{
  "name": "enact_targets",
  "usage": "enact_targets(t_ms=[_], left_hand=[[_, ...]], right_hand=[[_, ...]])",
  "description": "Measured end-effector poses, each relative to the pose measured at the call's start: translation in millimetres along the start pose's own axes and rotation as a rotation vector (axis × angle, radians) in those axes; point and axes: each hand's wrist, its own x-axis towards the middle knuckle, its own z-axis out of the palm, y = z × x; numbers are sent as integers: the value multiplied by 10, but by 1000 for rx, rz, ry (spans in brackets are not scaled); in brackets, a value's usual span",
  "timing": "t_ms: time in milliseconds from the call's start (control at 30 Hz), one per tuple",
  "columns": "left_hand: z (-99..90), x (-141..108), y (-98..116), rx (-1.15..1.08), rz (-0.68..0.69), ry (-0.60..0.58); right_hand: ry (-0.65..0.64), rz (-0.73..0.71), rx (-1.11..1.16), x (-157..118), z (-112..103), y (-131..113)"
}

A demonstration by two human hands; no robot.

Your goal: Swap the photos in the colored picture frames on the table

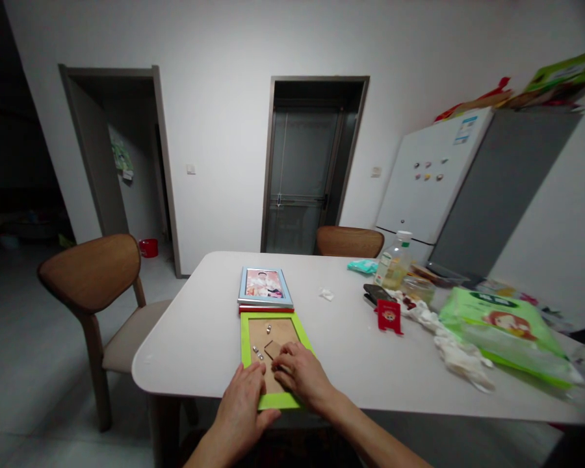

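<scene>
A lime-green picture frame [246, 338] lies at the table's near edge, with its brown backing board [258, 325] facing up. Several small silvery metal pieces [258, 353] are scattered on the board, near a dark-edged square shape [272, 350]. My left hand [241, 396] grips the frame's near left corner, fingers on top and thumb along the front edge. Bent over the board's right side is my right hand [299, 374], its fingers closed together; whatever is under the fingertips is hidden. Beyond the green frame lies a light blue frame [266, 286] with a photo, on top of a red one [263, 309].
On the white table [190, 338], to the right, are a red card-like item [389, 316], a black object [377, 294], a bottle [394, 263], crumpled white cloth [461, 357] and a green package [507, 331]. Wooden chairs [95, 273] stand left and behind.
</scene>
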Motion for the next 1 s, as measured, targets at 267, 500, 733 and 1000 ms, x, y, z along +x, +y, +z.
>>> enact_targets(t_ms=[267, 500, 733, 1000], left_hand=[[-8, 0, -15, -51, 10, 25], [-48, 6, -34, -62, -15, 9], [-25, 16, -53, -67, -18, 19], [-14, 8, -67, -64, -28, 14]], right_hand=[[-14, -58, 50, -31, -12, 66], [-52, -6, 31, 55, 5, 22], [-16, -110, -38, -52, -58, -91], [-81, -215, 55, -396, -332, -154]])
